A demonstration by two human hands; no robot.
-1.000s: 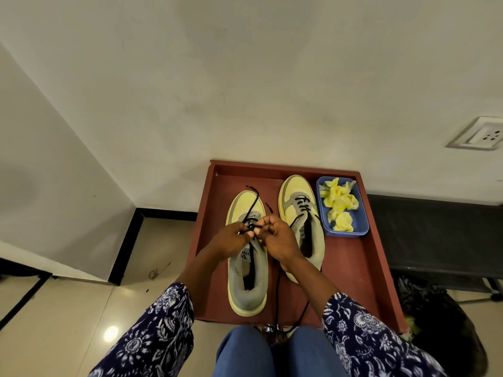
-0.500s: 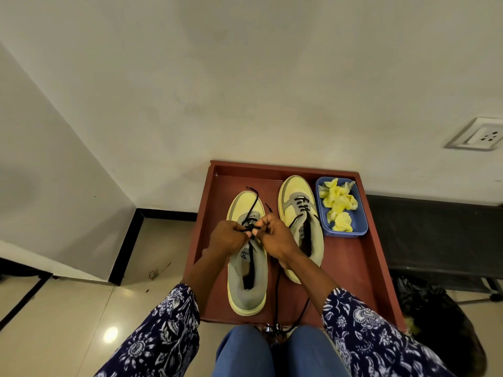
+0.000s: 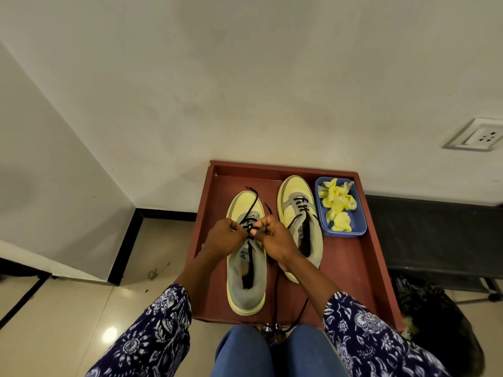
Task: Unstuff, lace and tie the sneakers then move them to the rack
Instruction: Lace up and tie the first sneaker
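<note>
Your left hand (image 3: 223, 236) and right hand (image 3: 275, 238) each pinch the black lace (image 3: 249, 227) with curled fingers over the left sneaker (image 3: 246, 284), beside the right sneaker (image 3: 299, 213).

person seen from above: left sleeve (image 3: 152, 336) and right sleeve (image 3: 373, 341) of dark navy fabric printed with white floral and paisley motifs, ending at mid-forearm; forearms bare below; both knees in plain blue denim trousers (image 3: 275, 352).
</note>
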